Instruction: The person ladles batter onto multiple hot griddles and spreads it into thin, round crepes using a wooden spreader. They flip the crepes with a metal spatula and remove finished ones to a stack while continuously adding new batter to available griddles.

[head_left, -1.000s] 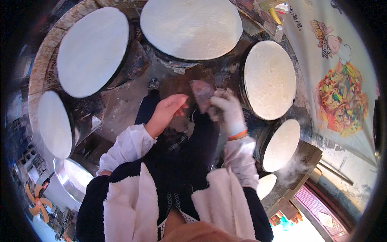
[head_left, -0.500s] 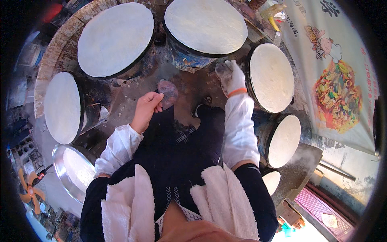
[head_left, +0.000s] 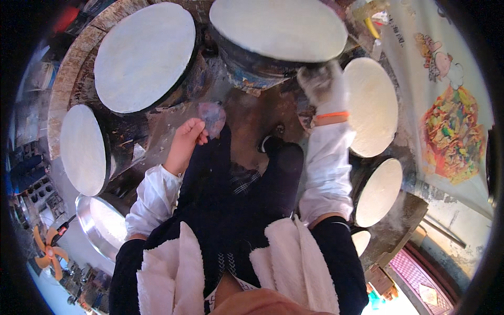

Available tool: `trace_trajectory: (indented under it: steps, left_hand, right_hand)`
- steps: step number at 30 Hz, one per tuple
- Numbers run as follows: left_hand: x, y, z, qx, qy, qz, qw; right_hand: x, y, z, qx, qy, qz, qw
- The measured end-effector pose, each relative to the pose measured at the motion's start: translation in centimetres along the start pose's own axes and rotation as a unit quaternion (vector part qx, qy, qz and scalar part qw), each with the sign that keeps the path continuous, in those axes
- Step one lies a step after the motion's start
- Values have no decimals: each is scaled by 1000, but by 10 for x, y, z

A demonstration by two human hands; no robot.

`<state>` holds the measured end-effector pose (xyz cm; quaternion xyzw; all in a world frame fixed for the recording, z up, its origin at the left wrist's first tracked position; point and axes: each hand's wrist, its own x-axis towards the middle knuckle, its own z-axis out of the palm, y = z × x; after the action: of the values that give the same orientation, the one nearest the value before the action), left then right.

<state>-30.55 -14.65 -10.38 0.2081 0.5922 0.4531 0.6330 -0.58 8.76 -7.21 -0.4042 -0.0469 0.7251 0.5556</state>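
Note:
My bare left hand [head_left: 185, 137] pinches the edge of a thin, round, purplish-grey disc [head_left: 212, 119], held over the floor in front of me. My right hand [head_left: 324, 86] wears a white glove with dark, dirty fingers and an orange band at the wrist. It is between the front rim of the far drum stove [head_left: 249, 71] and the right-hand round griddle top [head_left: 370, 107]. Blur hides how its fingers are set and whether it touches either one. Both tops carry a smooth white layer, like thin batter.
More white-topped round stoves curve around me: a large one [head_left: 144, 58] at far left, one [head_left: 84, 149] at left, and a smaller one [head_left: 379, 191] at right. A metal basin [head_left: 100, 223] of white contents and an orange fan [head_left: 50, 251] are at lower left. A printed banner [head_left: 457, 105] hangs right.
My right hand has moved right and slightly up, closer to the far stove's rim. The disc in my left hand has shifted slightly left. The whole view has shifted a little.

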Motion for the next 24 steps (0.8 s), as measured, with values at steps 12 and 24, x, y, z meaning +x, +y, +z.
trace_trajectory:
  steps: [12,24]
  left_hand:
    - [180,103,76,87,19,181,979]
    - [431,75,132,392,177,419,800]
  right_hand:
    - [-18,-88,129,58,-282,-56,956]
    - [-11,-103,110,15,-236,39,971]
